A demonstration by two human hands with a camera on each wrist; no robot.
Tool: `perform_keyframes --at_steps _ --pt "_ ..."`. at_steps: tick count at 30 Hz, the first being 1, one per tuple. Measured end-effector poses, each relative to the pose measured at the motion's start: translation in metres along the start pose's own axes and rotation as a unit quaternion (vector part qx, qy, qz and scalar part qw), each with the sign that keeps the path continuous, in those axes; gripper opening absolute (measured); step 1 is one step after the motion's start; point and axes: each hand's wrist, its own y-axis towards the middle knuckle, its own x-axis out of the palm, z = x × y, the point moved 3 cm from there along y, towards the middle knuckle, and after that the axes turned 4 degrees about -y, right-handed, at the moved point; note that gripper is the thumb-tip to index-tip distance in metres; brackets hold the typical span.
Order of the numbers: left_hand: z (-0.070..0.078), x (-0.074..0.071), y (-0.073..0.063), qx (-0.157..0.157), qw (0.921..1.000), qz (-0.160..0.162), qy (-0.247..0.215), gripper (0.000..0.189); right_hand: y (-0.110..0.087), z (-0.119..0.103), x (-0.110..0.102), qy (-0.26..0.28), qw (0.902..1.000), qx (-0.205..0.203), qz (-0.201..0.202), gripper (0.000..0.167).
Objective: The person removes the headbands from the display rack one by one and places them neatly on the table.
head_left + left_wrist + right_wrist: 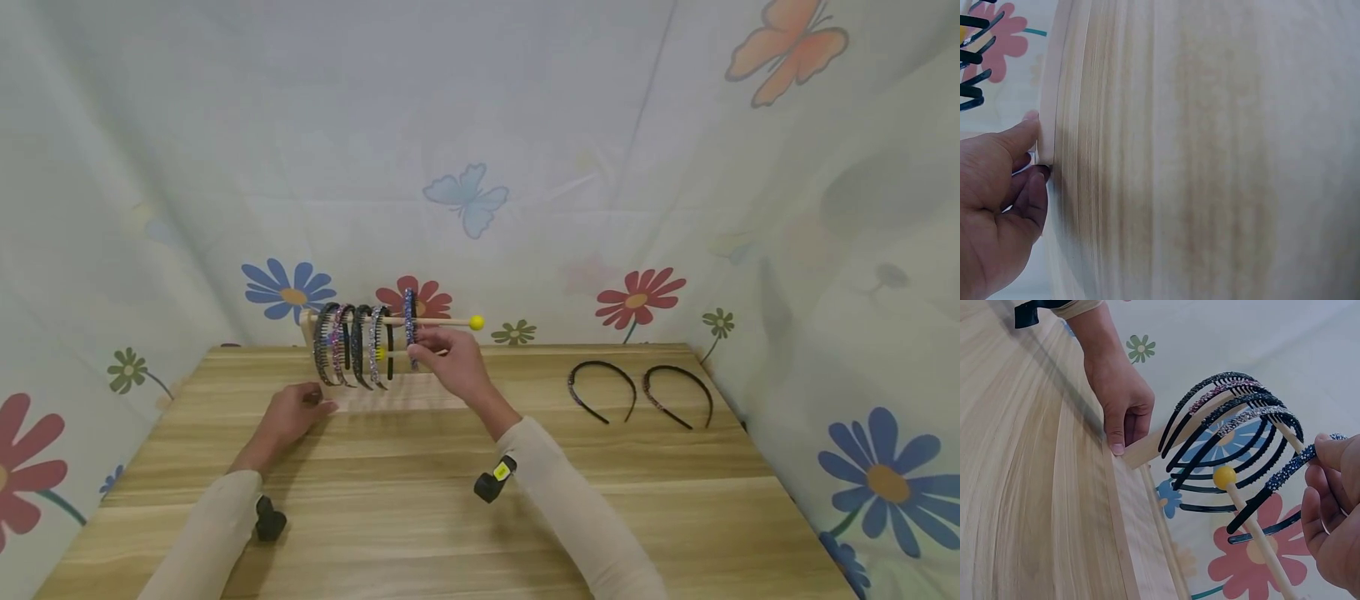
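A wooden rack (1147,447) with yellow-tipped rods stands toward the back left of the table. Several glittery black headbands (1241,399) with comb teeth hang together near its post. My right hand (453,362) pinches a blue-glitter headband (410,317) between thumb and fingers; this band hangs around the upper rod (442,322), nearer the yellow ball (477,322) than the others. With thumb and fingers, my left hand (292,414) grips the end of the rack's base (1047,122), low by the tabletop.
Two more glittery headbands, one left (600,364) and one right (678,368), lie on the right of the wooden table (420,533). Behind and beside it hangs a pale cloth (360,125) printed with flowers and butterflies. Each sleeve carries a small black camera.
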Motion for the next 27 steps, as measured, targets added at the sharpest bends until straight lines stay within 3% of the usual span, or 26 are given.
perform_keyframes --at_steps 13,27 --pt "0.001 0.0 0.0 -0.004 1.0 -0.001 0.0 0.032 0.0 0.001 -0.011 -0.005 0.9998 0.014 0.014 0.026" --pt "0.0 0.0 -0.001 0.0 1.0 -0.001 0.002 0.033 0.002 -0.004 -0.029 -0.003 0.9994 -0.02 0.028 0.026"
